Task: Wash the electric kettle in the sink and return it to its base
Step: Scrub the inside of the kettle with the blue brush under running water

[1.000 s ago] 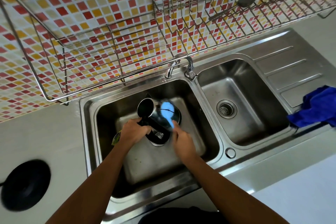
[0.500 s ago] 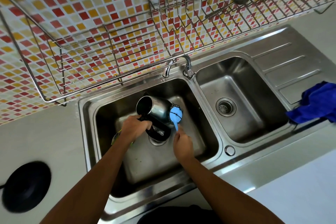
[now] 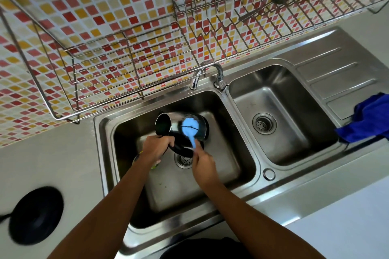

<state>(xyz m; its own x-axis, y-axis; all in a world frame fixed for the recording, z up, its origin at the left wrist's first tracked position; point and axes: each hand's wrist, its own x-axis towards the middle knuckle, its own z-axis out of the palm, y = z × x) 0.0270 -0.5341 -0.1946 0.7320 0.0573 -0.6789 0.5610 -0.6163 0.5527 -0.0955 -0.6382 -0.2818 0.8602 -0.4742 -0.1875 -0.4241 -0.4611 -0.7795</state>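
Head view: the kettle (image 3: 173,126) lies tipped on its side in the left sink basin (image 3: 221,111). The left grip (image 3: 156,147) clasps its black handle. The right grip (image 3: 203,164) pinches a blue brush (image 3: 190,127), whose head lies against the kettle's side.

One head cam only, wide-angle. Looks steeply down from above sink (image 3: 280,185), facing tiled wall (image 3: 105,6); wall at top, surface (image 3: 52,164) left and bottom right. Close range.
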